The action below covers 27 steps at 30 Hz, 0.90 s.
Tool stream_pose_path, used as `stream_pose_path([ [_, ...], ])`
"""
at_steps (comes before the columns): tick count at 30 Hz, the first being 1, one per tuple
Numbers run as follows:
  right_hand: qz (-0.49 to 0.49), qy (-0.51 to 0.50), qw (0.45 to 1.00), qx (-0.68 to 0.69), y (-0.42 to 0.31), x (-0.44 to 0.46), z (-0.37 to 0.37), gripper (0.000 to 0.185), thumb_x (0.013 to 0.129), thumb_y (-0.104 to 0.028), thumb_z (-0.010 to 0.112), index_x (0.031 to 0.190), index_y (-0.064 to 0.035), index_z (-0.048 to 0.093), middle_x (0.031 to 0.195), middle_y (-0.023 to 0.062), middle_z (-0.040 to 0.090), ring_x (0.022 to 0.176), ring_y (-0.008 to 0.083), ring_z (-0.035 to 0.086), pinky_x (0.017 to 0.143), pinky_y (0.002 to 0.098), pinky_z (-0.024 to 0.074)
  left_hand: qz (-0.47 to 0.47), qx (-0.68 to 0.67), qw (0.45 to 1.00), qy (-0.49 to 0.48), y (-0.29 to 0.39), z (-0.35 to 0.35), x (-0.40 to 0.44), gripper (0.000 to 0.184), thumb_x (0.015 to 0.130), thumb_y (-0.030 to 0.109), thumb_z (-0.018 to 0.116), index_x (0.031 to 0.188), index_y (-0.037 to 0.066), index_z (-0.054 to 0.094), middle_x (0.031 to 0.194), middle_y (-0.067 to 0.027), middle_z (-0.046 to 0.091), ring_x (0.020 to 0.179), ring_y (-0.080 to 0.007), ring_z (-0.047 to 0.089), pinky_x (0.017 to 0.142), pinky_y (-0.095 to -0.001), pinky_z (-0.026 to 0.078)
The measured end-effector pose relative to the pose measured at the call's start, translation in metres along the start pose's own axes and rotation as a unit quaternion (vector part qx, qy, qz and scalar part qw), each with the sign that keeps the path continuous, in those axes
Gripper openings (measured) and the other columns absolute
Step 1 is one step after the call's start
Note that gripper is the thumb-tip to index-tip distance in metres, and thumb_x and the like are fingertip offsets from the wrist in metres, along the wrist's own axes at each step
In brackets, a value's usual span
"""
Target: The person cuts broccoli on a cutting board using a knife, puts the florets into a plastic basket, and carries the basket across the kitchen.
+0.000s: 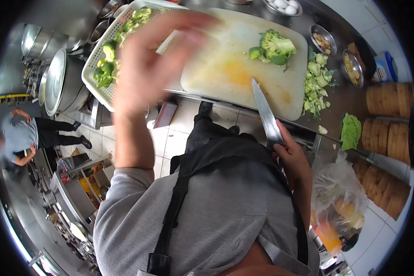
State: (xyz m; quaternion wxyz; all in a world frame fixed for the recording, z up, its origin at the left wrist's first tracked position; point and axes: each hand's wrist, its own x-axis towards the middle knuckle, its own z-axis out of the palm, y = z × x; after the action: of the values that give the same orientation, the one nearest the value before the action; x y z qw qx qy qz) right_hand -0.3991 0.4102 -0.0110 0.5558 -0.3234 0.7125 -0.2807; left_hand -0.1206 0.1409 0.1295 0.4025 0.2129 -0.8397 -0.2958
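My right hand is wrapped round the handle of a kitchen knife. Its blade points away from me, with the tip over the near edge of the white cutting board. A piece of broccoli lies at the board's far right. My left hand is smeared by motion between the board and the white perforated basket. Its fingers look stretched out and apart, with nothing visible in them. Broccoli florets lie in the basket, partly hidden behind this hand.
Chopped green trimmings lie right of the board, near metal bowls. A bowl of eggs stands at the back. Bamboo steamers and a plastic bag are at right. Another person stands at far left.
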Motion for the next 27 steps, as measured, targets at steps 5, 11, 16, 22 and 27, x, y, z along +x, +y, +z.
stream_pose_path([
  [5, -0.027, -0.014, 1.0, 0.003, 0.018, 0.01, 0.001, 0.077, 0.101, -0.007, 0.058, 0.169, -0.0276, 0.03, 0.104, 0.0048, 0.069, 0.08, 0.0099, 0.059, 0.07, 0.0274, 0.0501, 0.263, -0.124, 0.908, -0.301, 0.076, 0.072, -0.005, 0.018, 0.093, 0.017, 0.07, 0.104, 0.003, 0.074, 0.107, -0.0128, 0.075, 0.089, -0.0267, 0.074, 0.078, -0.0384, 0.058],
  [11, -0.072, -0.096, 0.992, 0.034, 0.033, 0.016, -0.006, 0.078, 0.103, -0.005, 0.058, 0.171, -0.0244, 0.023, 0.101, 0.0033, 0.068, 0.078, 0.0073, 0.057, 0.068, 0.0248, 0.0479, 0.326, -0.161, 0.865, -0.347, 0.118, 0.11, -0.009, 0.015, 0.086, 0.02, 0.072, 0.092, 0.007, 0.072, 0.091, -0.0103, 0.072, 0.079, -0.0279, 0.072, 0.067, -0.0406, 0.057],
  [16, -0.04, 0.003, 0.998, 0.049, 0.011, 0.0, 0.009, 0.076, 0.1, -0.005, 0.06, 0.168, -0.0231, 0.032, 0.09, 0.0018, 0.067, 0.071, 0.008, 0.056, 0.066, 0.0244, 0.0473, 0.34, -0.179, 0.855, -0.348, 0.136, 0.121, -0.002, 0.013, 0.08, 0.023, 0.073, 0.082, 0.01, 0.071, 0.078, -0.0083, 0.069, 0.07, -0.0288, 0.071, 0.059, -0.0424, 0.055],
  [22, -0.033, 0.069, 0.997, 0.027, 0.02, -0.014, -0.006, 0.08, 0.096, -0.005, 0.061, 0.168, -0.0249, 0.033, 0.098, 0.0059, 0.067, 0.074, 0.0092, 0.064, 0.063, 0.027, 0.0515, 0.13, 0.088, 0.984, -0.081, -0.025, 0.147, 0.045, 0.031, 0.082, 0.025, 0.081, 0.108, 0.009, 0.077, 0.109, -0.0116, 0.075, 0.099, -0.0356, 0.072, 0.081, -0.0455, 0.06],
  [27, -0.071, 0.119, 0.987, 0.078, 0.02, -0.026, -0.007, 0.08, 0.096, -0.003, 0.061, 0.168, -0.0242, 0.033, 0.096, 0.0039, 0.067, 0.072, 0.0082, 0.063, 0.058, 0.0253, 0.0506, -0.005, 0.286, 0.945, -0.157, -0.146, 0.176, 0.031, 0.061, 0.09, 0.036, 0.076, 0.144, 0.013, 0.06, 0.126, -0.0175, 0.071, 0.115, -0.038, 0.068, 0.099, -0.0482, 0.055],
])
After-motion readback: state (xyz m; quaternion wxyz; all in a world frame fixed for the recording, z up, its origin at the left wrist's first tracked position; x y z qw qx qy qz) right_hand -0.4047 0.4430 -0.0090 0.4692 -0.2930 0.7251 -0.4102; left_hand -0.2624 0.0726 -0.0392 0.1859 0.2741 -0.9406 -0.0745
